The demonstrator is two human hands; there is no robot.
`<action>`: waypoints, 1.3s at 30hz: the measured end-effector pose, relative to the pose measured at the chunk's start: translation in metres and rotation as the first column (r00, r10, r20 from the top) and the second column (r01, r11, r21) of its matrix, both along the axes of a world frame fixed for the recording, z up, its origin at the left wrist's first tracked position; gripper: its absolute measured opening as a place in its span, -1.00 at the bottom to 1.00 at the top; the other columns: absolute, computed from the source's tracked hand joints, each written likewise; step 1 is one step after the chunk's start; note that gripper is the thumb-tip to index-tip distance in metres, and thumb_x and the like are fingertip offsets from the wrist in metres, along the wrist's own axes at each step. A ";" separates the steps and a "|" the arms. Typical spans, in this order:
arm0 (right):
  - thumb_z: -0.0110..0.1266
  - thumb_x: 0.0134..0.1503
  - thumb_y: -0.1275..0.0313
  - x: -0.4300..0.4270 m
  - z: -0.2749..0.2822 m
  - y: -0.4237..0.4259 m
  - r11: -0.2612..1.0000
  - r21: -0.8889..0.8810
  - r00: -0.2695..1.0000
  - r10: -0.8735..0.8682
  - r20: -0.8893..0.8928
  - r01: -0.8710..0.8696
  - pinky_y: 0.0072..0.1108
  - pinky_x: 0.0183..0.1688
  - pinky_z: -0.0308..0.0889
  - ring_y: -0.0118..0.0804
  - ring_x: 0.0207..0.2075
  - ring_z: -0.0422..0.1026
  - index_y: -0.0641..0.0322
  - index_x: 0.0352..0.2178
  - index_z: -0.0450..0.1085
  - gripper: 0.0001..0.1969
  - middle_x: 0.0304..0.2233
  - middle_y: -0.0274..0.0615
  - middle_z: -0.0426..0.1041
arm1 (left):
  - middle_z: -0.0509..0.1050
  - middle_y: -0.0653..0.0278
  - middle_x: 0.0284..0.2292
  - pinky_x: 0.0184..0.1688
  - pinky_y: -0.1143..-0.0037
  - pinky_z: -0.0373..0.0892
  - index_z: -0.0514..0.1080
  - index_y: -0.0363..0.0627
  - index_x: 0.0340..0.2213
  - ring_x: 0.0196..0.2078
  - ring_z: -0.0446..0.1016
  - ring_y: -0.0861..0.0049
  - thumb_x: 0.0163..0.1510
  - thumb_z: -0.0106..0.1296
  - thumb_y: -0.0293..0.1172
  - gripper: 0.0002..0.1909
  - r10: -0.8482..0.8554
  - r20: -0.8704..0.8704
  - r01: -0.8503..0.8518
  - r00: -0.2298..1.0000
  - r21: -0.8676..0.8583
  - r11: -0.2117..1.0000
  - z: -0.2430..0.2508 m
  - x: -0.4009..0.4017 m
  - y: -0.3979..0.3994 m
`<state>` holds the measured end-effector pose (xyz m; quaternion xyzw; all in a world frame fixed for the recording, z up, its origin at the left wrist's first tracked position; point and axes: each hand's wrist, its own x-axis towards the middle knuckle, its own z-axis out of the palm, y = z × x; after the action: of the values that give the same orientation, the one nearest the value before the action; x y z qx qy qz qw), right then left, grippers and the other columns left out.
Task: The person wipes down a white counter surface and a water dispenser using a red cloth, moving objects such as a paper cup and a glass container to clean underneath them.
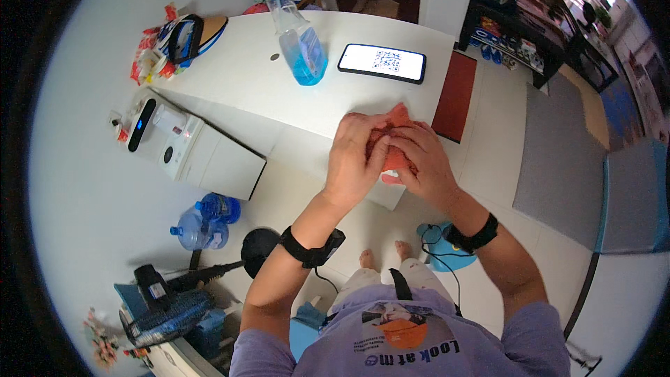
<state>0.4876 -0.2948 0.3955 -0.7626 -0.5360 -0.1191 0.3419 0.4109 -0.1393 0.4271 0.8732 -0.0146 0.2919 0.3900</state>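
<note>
Both of my hands press around a crumpled red cloth (399, 158) at the near right edge of the white table (246, 73). My left hand (356, 159) grips it from the left, thumb across its front. On the cloth's right side, my right hand (425, 159) has its fingers curled over the top. What lies inside the cloth, if anything, is hidden; a small white patch shows below it. Beyond my hands a phone (383, 63) lies face up, its lit screen showing a printed-style code. Left of the phone stands a clear spray bottle (303, 44) with blue liquid and a white trigger head.
Bags and packets (157, 55) sit at the table's far left. Below stand a white water dispenser (183, 141) and blue water bottles (201, 225). A black fan (172, 314) is at lower left. A blue stool (453, 259) and cables are near my feet.
</note>
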 end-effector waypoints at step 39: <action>-0.05 0.07 0.48 0.055 -0.123 0.011 0.555 0.687 0.781 0.102 -0.616 0.469 -0.24 0.15 0.00 0.14 0.13 0.04 0.30 0.07 -0.01 -0.47 0.10 0.16 0.01 | 0.16 0.01 0.09 0.15 0.37 0.08 0.10 -0.26 0.09 0.14 0.16 0.26 0.14 -0.14 -0.33 -0.49 0.149 -0.240 -0.010 0.959 0.499 0.867 -0.029 0.041 -0.106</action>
<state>0.5424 -0.2840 0.2723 -0.5689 -0.1960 -0.1444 0.7855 0.4522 -0.2456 0.3985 0.9749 0.0009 0.1726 0.1404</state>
